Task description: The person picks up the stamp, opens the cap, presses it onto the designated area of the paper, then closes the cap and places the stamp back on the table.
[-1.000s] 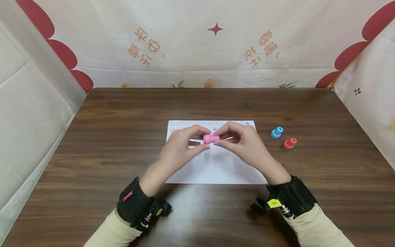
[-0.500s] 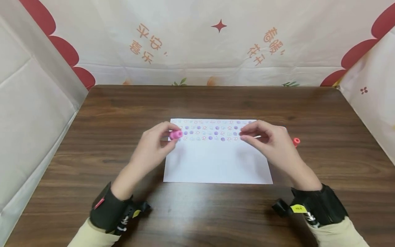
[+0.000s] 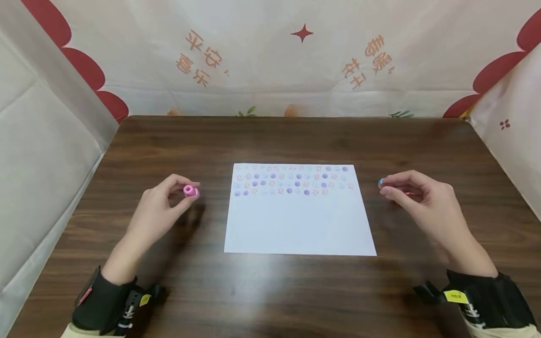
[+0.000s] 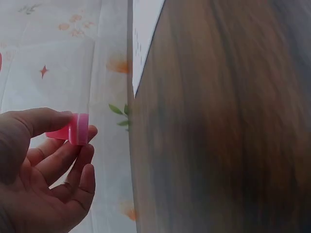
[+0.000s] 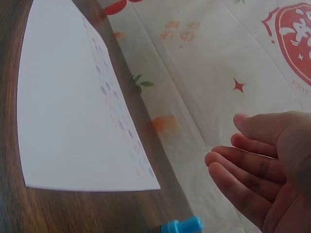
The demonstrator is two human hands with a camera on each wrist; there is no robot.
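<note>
My left hand (image 3: 156,211) pinches a small pink stamp (image 3: 191,190) between thumb and fingers, left of the paper and above the table. The left wrist view also shows this pink stamp (image 4: 77,129), held on its side. To the right of the paper, my right hand (image 3: 428,204) hovers with relaxed, slightly bent fingers and nothing between them in the right wrist view. A blue stamp (image 5: 182,225) stands below that hand; in the head view the fingertips mostly cover it. Only a sliver of the red stamp (image 3: 409,193) shows behind the right fingers.
A white sheet of paper (image 3: 296,225) lies mid-table, with rows of small purple, red and pale blue prints along its far part. The brown wooden table (image 3: 270,295) ends at a patterned cloth (image 3: 262,61) hanging behind it.
Both hands were together at the pink stamp over the paper. My left hand has carried the stamp leftward; my right hand has let go and moved right to the blue stamp.
</note>
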